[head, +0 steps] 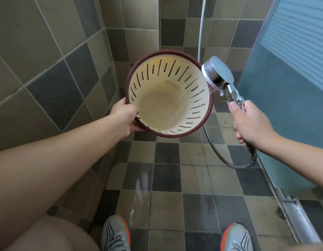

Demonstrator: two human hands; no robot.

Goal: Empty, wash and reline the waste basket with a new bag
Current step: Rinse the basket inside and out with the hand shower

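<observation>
My left hand (125, 117) grips the dark red rim of the cream plastic waste basket with slotted sides (169, 96), thumb curled over the lip into the mouth and the other fingers wrapped under the outside, where I can only see their tips. I hold it up off the floor, tipped so its open mouth faces back toward me and its long axis runs away and down toward the corner of the tiled walls (48, 51). It is empty, with no bag in it.

My right hand (251, 124) is closed around the handle of the chrome hand shower with the white-edged round head (217, 74), thumb laid along the top. The head sits just beside the basket's right rim, its face turned left toward the mouth, and thin streaks of water seem to be leaving it toward the inner wall. So the spray hand lies to the right of the basket, and I judge the next move turns on swinging that head across the opening.

The corrugated metal hose (235, 164) loops below my wrist and passes behind the basket. The basket's outer base is hidden. The checked tile floor (166, 178) shows wet patches near my grey and orange shoes (115, 232).
</observation>
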